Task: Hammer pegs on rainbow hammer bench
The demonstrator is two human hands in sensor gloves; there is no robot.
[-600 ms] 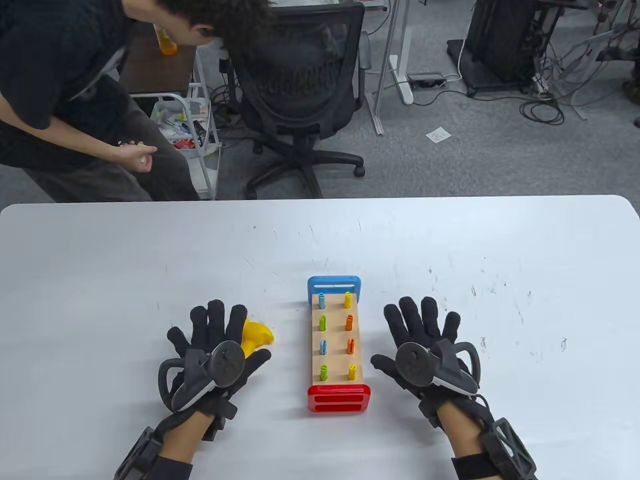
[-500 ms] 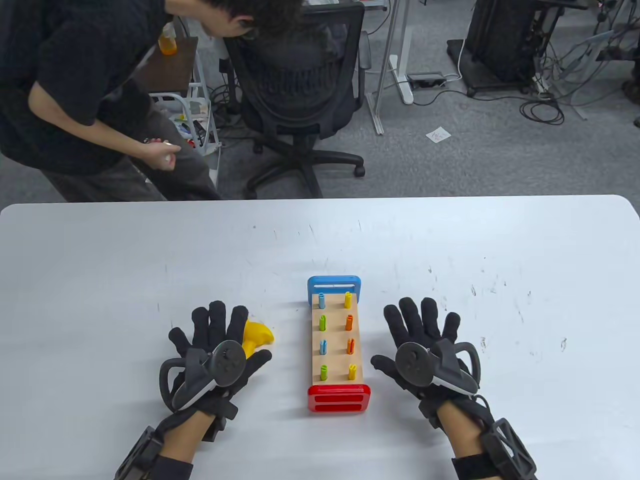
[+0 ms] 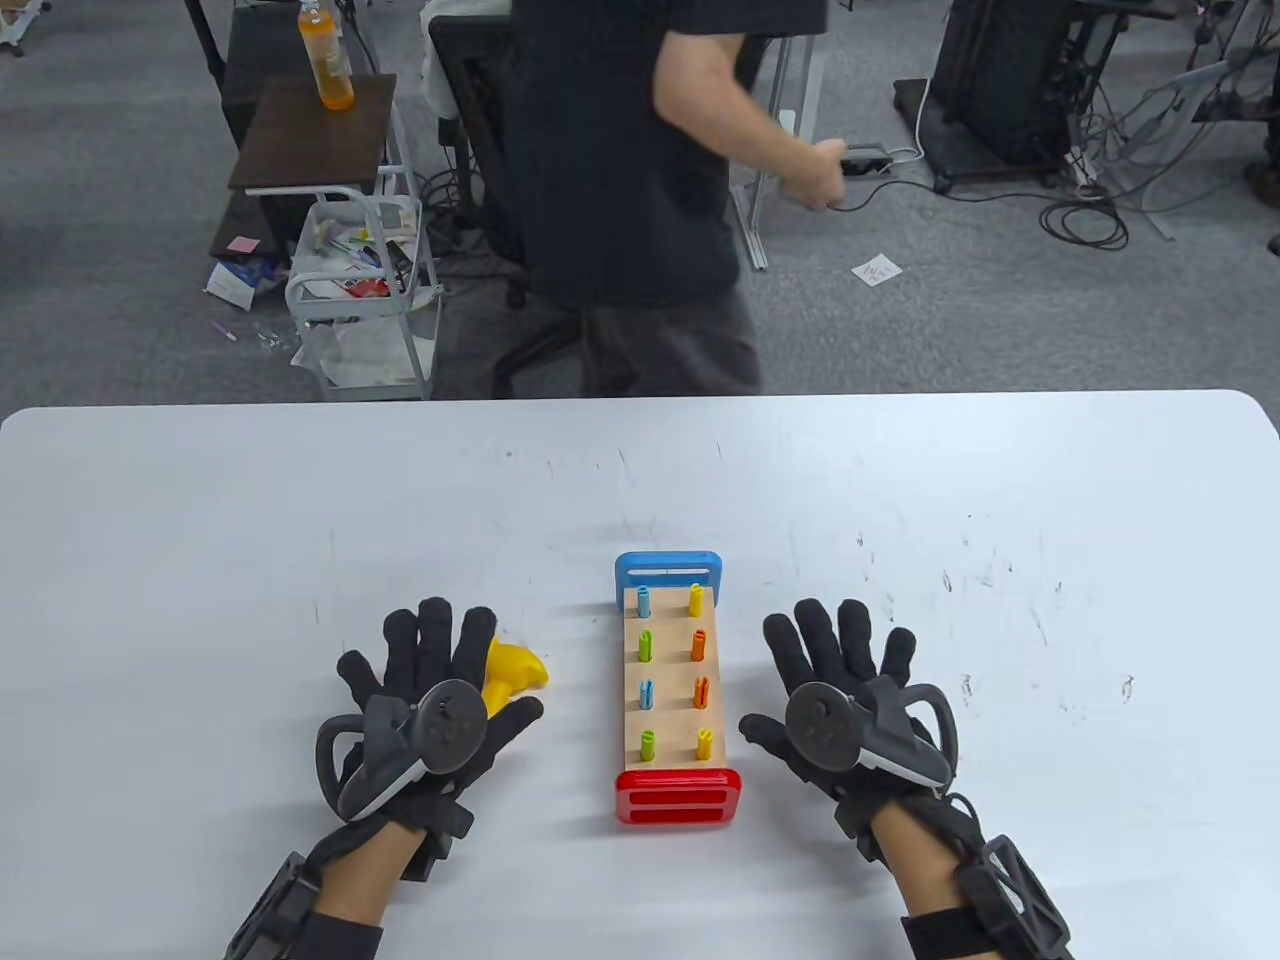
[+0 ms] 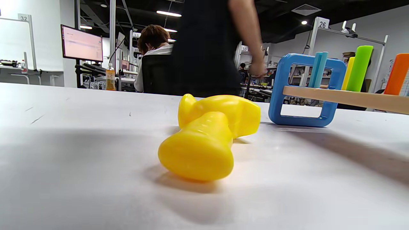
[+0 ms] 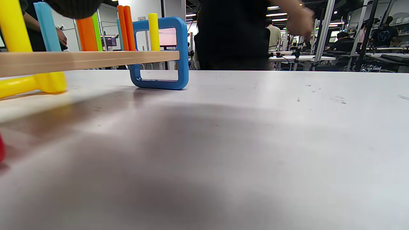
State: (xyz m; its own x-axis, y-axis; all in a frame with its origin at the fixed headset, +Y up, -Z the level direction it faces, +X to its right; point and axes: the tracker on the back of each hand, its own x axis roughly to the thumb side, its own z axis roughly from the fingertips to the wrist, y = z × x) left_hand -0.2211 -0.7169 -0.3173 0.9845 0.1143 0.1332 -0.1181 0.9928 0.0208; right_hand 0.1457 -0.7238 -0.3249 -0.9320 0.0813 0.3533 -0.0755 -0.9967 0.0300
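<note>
The hammer bench (image 3: 673, 720) lies mid-table, a wooden deck between a blue end (image 3: 668, 572) and a red end (image 3: 678, 797), with several coloured pegs (image 3: 646, 647) standing up in two rows. A yellow toy hammer (image 3: 516, 668) lies on the table left of the bench, partly under my left hand; it shows close in the left wrist view (image 4: 207, 137). My left hand (image 3: 425, 680) lies flat and spread over the hammer's handle without gripping it. My right hand (image 3: 840, 670) lies flat and spread on the table right of the bench, empty. The bench also shows in the right wrist view (image 5: 96, 59).
A person in dark clothes (image 3: 640, 200) stands just beyond the table's far edge (image 3: 640, 395). A small cart (image 3: 365, 290) and a side table with an orange bottle (image 3: 325, 60) stand behind on the left.
Both hands and the bench have stayed in place. The person behind the table has straightened up and moved from the far left to the middle.
</note>
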